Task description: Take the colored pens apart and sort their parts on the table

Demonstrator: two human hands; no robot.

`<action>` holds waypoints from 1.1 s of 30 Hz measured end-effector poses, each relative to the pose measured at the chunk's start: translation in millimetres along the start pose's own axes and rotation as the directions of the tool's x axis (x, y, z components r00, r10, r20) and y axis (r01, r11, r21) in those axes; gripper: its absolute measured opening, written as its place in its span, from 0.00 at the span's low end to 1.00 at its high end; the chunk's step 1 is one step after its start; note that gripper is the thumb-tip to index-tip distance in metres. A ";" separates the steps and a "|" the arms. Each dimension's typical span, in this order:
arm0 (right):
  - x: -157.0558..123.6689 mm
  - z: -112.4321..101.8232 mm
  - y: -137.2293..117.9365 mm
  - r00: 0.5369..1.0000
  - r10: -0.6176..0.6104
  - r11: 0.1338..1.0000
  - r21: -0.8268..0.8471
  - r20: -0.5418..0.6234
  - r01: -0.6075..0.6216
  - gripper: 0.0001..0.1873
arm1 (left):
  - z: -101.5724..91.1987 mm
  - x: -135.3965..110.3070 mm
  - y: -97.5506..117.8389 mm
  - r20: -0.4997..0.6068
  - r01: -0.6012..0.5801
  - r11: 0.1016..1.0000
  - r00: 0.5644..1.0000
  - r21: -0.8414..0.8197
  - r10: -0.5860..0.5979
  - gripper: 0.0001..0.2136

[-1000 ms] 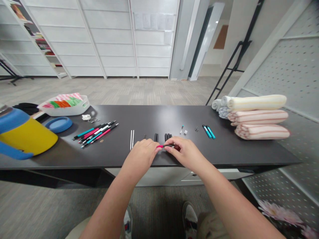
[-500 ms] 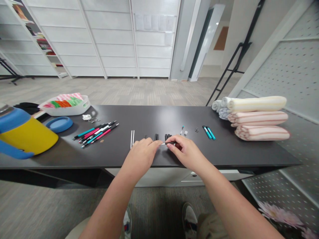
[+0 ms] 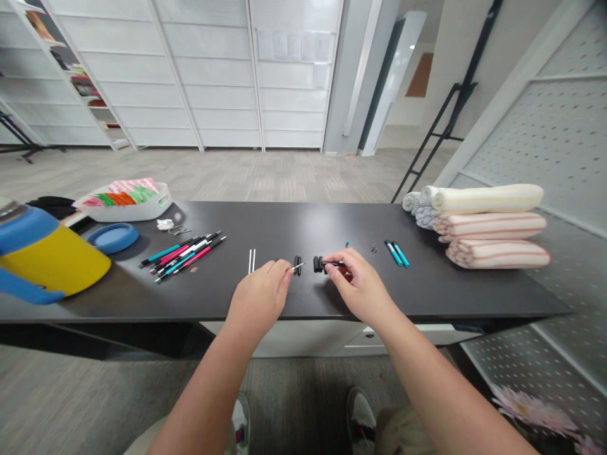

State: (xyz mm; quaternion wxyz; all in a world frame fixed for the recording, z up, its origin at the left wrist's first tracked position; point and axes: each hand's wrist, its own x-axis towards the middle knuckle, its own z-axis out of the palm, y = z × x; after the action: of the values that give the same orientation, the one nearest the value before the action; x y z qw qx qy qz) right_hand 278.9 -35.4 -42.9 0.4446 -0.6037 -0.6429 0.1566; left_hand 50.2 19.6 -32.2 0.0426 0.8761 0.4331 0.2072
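My left hand is closed, pinching a thin silver pen piece that points right. In my right hand is a slim black pen part, held between thumb and fingers. The two pieces are apart. Short black pen parts lie upright in view beside the left fingertips. More stubby black parts rest just left of the right fingers. Two thin white sticks lie left of my left hand. My fingers hide part of both held pieces.
A pile of pens lies on the dark table at left, near a blue lid and a yellow-blue bottle. To the right are tiny metal bits, teal barrels and rolled towels.
My hands have moved apart. The thin silver piece now sticks out of my left fingers, separate from the black part in my right hand, which has shifted right.
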 end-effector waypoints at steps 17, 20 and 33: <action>1.2 10.8 -9.3 0.994 -0.075 0.982 -0.178 -0.082 0.060 0.02 | -0.8 -0.1 -0.7 -0.062 0.223 0.947 0.968 -0.230 -0.243 0.13; 5.0 18.3 -14.6 0.983 -0.181 0.947 -0.279 -0.041 0.162 0.04 | -1.6 0.8 -0.1 -0.049 0.224 0.944 0.969 -0.242 -0.243 0.12; 11.9 34.3 -16.0 0.960 -0.221 0.800 -0.530 0.173 0.280 0.08 | -5.2 1.5 2.4 0.077 0.166 0.981 0.984 -0.099 -0.159 0.14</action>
State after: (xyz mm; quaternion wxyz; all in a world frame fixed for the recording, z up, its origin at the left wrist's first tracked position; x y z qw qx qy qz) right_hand 244.0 -16.5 -45.5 0.2358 -0.6065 -0.7566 -0.0641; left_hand 50.7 18.7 -26.3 0.1203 0.8411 0.4899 0.1953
